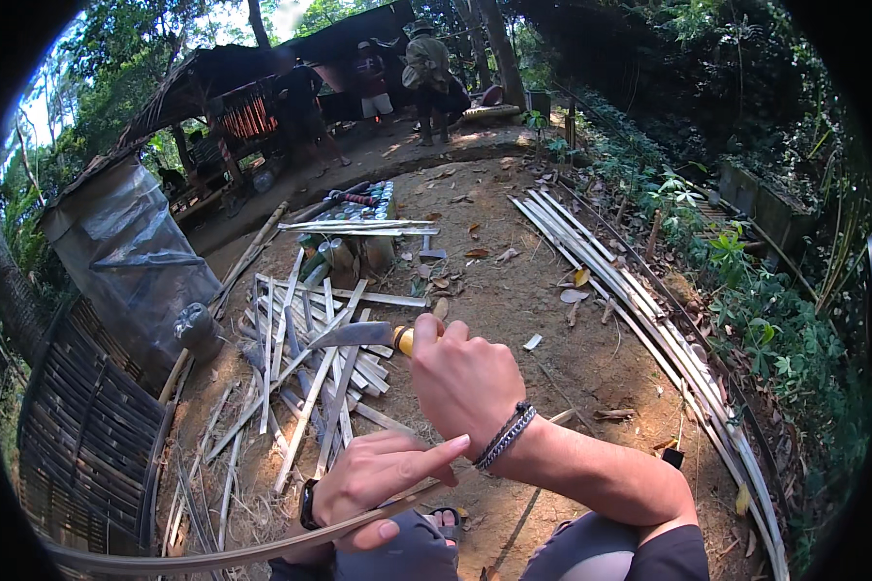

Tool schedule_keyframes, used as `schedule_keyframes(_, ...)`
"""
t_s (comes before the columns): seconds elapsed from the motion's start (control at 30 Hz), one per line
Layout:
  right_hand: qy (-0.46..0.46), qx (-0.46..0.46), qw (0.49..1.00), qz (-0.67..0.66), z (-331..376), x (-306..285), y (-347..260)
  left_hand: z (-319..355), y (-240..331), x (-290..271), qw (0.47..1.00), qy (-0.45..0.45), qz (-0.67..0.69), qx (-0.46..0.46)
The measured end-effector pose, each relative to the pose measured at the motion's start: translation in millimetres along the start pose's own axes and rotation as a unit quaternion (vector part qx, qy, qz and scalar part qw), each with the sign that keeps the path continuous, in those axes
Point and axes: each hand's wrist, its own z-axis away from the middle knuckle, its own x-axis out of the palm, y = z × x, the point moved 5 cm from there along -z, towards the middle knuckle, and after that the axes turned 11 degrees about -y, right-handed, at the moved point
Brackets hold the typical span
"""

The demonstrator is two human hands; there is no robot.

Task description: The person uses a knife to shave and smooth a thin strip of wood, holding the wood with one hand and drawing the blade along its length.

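Observation:
My right hand (465, 382), with a braided bracelet at its wrist, is closed round the yellow handle of a knife (354, 334). The blade points left, above a pile of split bamboo. Lower and nearer, my left hand (373, 474) wears a dark watch and grips a long bamboo strip (213, 560) between thumb and fingers. Its index finger stretches right, close under my right wrist. From the lower left edge the strip curves through my left hand, and its other end shows beyond my right wrist.
Loose bamboo strips (300, 358) lie ahead to the left, near a clear plastic sheet (131, 232) and a slatted bamboo panel (87, 436). Long pale strips (639, 310) run along the right, beside plants. Several people stand by a roofed shelter (252, 87) at the back.

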Motion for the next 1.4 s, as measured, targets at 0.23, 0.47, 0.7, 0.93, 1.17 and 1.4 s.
schedule_keyframes(0.23, 0.009, -0.017, 0.999, 0.041, 12, -7, -25, 16, 0, 5, 0.996, -0.026, -0.065, 0.048)
schedule_keyframes(0.47, 0.005, -0.028, 0.999, 0.034, 13, -2, -27, 11, 3, 3, 0.997, 0.002, -0.065, 0.050)
schedule_keyframes(0.7, 0.008, -0.021, 1.000, 0.016, 20, -1, -30, 14, -4, 2, 0.992, 0.003, -0.085, 0.088)
schedule_keyframes(0.93, 0.003, -0.027, 0.999, 0.019, 26, -4, -28, 16, -4, 6, 0.995, 0.067, -0.040, 0.065)
schedule_keyframes(1.17, -0.001, -0.033, 0.999, 0.035, 25, -1, -31, 12, -3, 3, 0.995, 0.006, -0.045, 0.085)
schedule_keyframes(1.4, 0.005, -0.037, 0.999, 0.028, 25, 0, -29, 7, 0, 3, 0.995, 0.002, -0.044, 0.091)
